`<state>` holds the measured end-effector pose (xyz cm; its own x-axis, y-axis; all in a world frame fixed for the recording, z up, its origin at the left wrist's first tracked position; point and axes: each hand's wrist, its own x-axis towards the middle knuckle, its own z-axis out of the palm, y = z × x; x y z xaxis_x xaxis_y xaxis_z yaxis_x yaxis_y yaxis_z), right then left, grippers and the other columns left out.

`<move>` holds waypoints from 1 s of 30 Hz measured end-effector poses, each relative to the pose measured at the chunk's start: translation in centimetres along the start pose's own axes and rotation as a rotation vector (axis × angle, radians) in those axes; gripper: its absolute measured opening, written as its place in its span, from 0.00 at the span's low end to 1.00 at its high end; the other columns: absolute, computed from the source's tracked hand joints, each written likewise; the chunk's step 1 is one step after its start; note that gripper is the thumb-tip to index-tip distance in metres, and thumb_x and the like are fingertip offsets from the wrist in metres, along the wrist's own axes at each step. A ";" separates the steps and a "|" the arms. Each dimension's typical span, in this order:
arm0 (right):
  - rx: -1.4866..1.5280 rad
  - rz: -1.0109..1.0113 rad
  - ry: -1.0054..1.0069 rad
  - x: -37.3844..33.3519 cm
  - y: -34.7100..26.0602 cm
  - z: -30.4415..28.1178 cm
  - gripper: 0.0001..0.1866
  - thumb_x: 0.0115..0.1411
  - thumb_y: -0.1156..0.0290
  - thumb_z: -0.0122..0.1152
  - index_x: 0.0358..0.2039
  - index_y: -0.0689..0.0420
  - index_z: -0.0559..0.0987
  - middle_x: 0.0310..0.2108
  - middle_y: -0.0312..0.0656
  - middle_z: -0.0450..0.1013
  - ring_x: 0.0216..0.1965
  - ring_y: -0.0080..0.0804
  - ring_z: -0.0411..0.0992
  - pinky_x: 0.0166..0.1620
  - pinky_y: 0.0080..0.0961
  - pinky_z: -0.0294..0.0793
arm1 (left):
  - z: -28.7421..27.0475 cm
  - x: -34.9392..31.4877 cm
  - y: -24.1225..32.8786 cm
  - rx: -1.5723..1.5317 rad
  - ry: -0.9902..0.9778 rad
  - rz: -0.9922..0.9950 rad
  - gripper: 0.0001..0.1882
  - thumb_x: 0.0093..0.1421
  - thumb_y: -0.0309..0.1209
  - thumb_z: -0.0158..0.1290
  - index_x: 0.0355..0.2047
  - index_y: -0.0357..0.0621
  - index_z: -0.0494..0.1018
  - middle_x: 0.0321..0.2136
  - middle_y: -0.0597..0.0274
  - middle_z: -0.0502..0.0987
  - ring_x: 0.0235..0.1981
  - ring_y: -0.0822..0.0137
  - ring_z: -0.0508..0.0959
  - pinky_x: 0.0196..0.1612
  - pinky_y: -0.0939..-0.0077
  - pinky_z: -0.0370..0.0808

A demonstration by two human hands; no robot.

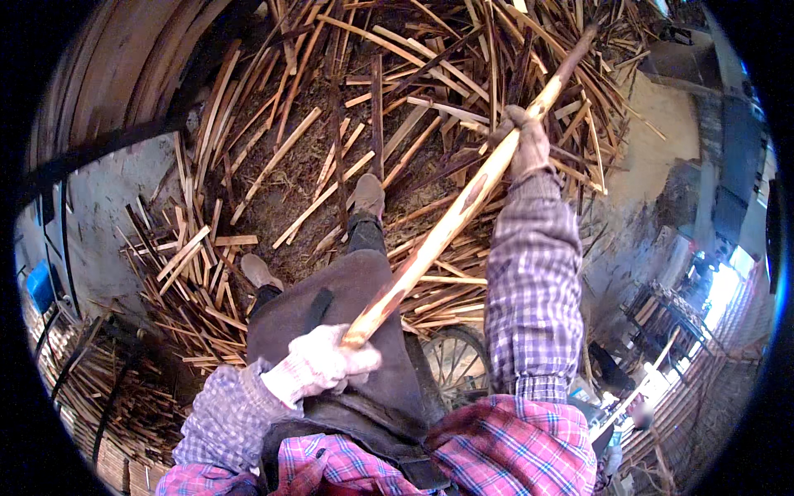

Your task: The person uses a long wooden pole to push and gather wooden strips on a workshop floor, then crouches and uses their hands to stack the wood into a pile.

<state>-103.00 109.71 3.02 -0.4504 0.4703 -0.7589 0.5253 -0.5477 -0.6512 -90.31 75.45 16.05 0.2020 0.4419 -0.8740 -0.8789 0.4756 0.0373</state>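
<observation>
Evidently, a long, partly bark-stripped wooden pole (pixel 451 221) is held in 2 hands, slanting across the middle of the view from 7 o'clock to between 1 and 2 o'clock. At 7 o'clock, its near end is gripped by the left hand (pixel 322 360), in a white knit glove, with the fingers closed around it. The left arm is bent, the checked sleeve (pixel 225 417) being brought in from between 7 and 8 o'clock. At 2 o'clock, the pole is clasped by the right hand (pixel 528 147), its fingers wrapped about the shaft below the dark-barked tip. The right forearm is stretched almost straight up from 5 o'clock.

The pole's near end is held over a dark apron (pixel 285 324). Sawn wood strips (pixel 279 164) are strewn around the 2 shoes (pixel 367 197), at 9 and 11 o'clock, and are heaped under the pole's far half. Beyond the strips' edge, a pale stretch of floor (pixel 659 142) is seen at 2 o'clock. The space is bounded by a dark ribbed panel (pixel 116 87) at 10 o'clock; a spoked wheel (pixel 455 360) is set at 5 o'clock, between the apron and the right sleeve.
</observation>
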 end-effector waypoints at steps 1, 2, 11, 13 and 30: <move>-0.026 -0.043 -0.021 -2.4 2.2 0.1 0.05 0.54 0.72 0.55 0.23 0.57 0.71 0.13 0.32 0.65 0.12 0.22 0.63 0.17 0.19 0.67 | -0.8 -1.7 -1.9 0.022 0.023 -0.052 0.12 0.48 0.38 0.58 0.25 0.45 0.71 0.16 0.70 0.69 0.14 0.81 0.65 0.16 0.86 0.62; -0.021 -0.061 0.079 -5.1 4.4 1.2 0.04 0.53 0.73 0.56 0.27 0.60 0.72 0.15 0.32 0.66 0.12 0.23 0.64 0.17 0.17 0.68 | -1.6 -2.7 -4.9 -0.052 -0.026 -0.043 0.11 0.48 0.38 0.58 0.24 0.45 0.71 0.15 0.70 0.69 0.14 0.81 0.65 0.16 0.86 0.62; -0.122 -0.210 0.119 -28.9 17.6 11.1 0.10 0.52 0.64 0.59 0.28 0.58 0.73 0.16 0.34 0.67 0.15 0.24 0.66 0.19 0.20 0.68 | -16.0 -12.6 -24.8 0.595 0.192 0.031 0.24 0.44 0.49 0.60 0.36 0.47 0.74 0.23 0.68 0.76 0.28 0.70 0.75 0.38 0.74 0.71; -0.103 -0.325 -0.005 -32.0 23.9 10.1 0.13 0.50 0.59 0.58 0.26 0.56 0.74 0.16 0.35 0.67 0.15 0.26 0.66 0.19 0.23 0.68 | -18.5 -16.1 -27.4 0.403 0.222 -0.084 0.25 0.41 0.43 0.64 0.35 0.39 0.74 0.22 0.64 0.76 0.21 0.77 0.74 0.27 0.80 0.71; 0.216 -0.068 0.009 -15.9 17.7 4.9 0.12 0.45 0.76 0.60 0.32 0.60 0.69 0.19 0.42 0.69 0.17 0.32 0.69 0.25 0.27 0.74 | -17.4 -9.2 -28.6 0.875 0.386 -0.356 0.25 0.41 0.47 0.56 0.38 0.47 0.73 0.32 0.54 0.77 0.37 0.56 0.75 0.40 0.69 0.70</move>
<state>-90.11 89.13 3.59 -0.4726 0.5171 -0.7136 0.3266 -0.6493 -0.6868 -74.54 44.50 14.60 0.1008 -0.0350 -0.9943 -0.1396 0.9890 -0.0489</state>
